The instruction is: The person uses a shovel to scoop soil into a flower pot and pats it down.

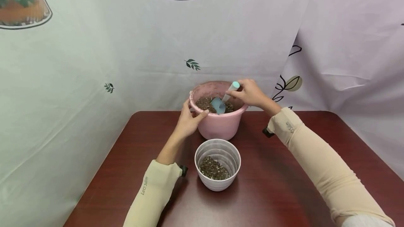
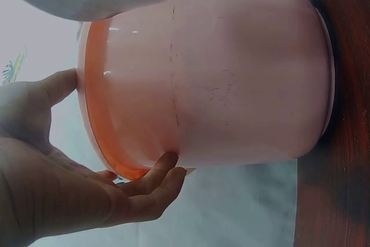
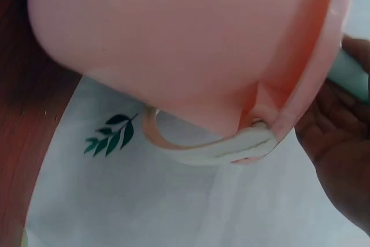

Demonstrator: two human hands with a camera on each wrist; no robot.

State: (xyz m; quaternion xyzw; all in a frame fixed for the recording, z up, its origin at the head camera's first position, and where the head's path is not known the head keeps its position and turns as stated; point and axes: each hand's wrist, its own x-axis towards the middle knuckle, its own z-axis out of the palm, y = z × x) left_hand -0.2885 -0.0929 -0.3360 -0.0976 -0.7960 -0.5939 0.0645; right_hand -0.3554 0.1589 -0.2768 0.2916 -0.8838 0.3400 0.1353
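A pink bucket (image 1: 219, 125) holding dark soil (image 1: 204, 103) stands at the back of the table. My left hand (image 1: 187, 120) holds its left side, the thumb at the rim and the fingers against the outer wall; the left wrist view shows this hand (image 2: 87, 166) close up. With my right hand (image 1: 252, 93) I grip the pale handle of a small garden trowel (image 1: 218, 105). Its blue-grey blade is tilted down into the bucket, partly against the soil. In the right wrist view, the trowel's handle (image 3: 350, 76) shows only in part, behind the bucket's rim.
In front of the bucket stands a whitish plastic pot (image 1: 217, 184) with some soil (image 1: 214, 168) in its bottom. A white bail handle (image 3: 214, 150) hangs from the bucket's side. Printed cloth (image 1: 142, 38) hangs behind the dark red table (image 1: 268, 192).
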